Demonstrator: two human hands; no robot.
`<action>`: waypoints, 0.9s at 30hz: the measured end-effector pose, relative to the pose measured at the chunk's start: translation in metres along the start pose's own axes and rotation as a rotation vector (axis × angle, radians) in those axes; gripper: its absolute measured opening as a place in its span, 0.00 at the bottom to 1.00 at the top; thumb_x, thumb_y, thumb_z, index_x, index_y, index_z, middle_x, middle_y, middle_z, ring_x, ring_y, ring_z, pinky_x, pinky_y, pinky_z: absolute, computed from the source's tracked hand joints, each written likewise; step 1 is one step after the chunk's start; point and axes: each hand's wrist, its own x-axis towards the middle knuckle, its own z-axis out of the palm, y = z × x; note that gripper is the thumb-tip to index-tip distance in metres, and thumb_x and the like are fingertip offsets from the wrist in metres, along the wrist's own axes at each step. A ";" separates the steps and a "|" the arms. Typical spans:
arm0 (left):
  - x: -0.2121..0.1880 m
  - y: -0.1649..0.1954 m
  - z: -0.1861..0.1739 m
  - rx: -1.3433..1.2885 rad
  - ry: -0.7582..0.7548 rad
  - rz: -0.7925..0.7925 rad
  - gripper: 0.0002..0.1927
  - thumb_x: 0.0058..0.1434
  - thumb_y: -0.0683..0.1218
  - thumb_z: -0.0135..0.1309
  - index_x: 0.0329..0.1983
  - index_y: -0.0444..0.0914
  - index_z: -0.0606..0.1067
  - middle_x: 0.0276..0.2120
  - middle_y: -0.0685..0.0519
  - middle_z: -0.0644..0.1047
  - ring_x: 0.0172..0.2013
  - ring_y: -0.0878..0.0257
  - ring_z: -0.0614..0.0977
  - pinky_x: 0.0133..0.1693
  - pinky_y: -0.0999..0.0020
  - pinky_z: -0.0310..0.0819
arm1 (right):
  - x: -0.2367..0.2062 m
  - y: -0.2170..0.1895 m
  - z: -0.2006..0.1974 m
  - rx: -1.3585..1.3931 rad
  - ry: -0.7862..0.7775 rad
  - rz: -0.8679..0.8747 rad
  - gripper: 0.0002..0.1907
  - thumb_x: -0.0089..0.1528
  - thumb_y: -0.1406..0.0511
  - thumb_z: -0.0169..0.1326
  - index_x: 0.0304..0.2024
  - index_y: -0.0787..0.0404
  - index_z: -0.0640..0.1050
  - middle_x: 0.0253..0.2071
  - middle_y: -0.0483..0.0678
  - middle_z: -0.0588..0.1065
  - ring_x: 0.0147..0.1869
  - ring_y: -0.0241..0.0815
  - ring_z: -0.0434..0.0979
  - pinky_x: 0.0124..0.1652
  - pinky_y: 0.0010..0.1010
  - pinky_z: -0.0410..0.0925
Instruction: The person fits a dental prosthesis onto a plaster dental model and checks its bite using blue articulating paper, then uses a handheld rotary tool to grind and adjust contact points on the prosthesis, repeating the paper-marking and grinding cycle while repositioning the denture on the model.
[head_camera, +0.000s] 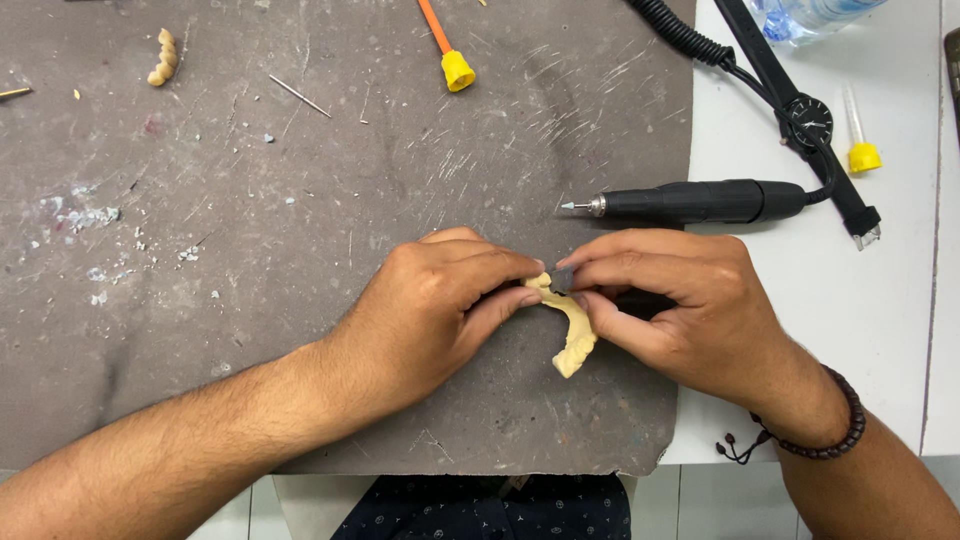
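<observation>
A pale yellow curved dental cast (577, 335) is held over the grey work mat (300, 200), near its front edge. My left hand (440, 305) pinches one end of the cast between thumb and fingers. My right hand (680, 305) grips the same cast from the right and presses a small dark grey piece (563, 279) against its top with thumb and forefinger. The lower end of the cast sticks out below my right thumb. A beaded bracelet (835, 425) circles my right wrist.
A black rotary handpiece (700, 201) with a coiled cord (680, 35) lies just behind my right hand. A wristwatch (805, 115), yellow-tipped nozzles (457, 68) (862, 155), another cast segment (163, 57), a thin pin (298, 96) and a plastic bottle (805, 15) lie around.
</observation>
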 end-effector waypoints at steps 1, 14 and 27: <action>0.000 0.000 0.000 0.001 -0.002 0.003 0.10 0.63 0.42 0.63 0.47 0.34 0.80 0.41 0.49 0.84 0.42 0.55 0.85 0.45 0.63 0.80 | 0.000 0.000 0.000 -0.002 0.000 -0.007 0.06 0.54 0.71 0.66 0.35 0.62 0.84 0.41 0.47 0.83 0.38 0.35 0.85 0.34 0.23 0.77; 0.001 -0.003 0.000 -0.006 0.003 0.009 0.09 0.62 0.41 0.63 0.44 0.35 0.81 0.42 0.49 0.84 0.41 0.57 0.85 0.43 0.66 0.81 | 0.002 0.001 0.003 0.050 0.007 -0.012 0.07 0.55 0.70 0.68 0.35 0.62 0.84 0.38 0.45 0.82 0.37 0.34 0.84 0.32 0.22 0.76; 0.001 -0.001 0.001 0.007 0.009 0.027 0.07 0.63 0.40 0.63 0.43 0.34 0.81 0.41 0.49 0.84 0.42 0.56 0.85 0.44 0.64 0.80 | -0.003 -0.007 0.004 -0.059 0.020 -0.087 0.09 0.54 0.69 0.68 0.36 0.62 0.83 0.41 0.48 0.82 0.41 0.38 0.84 0.37 0.25 0.77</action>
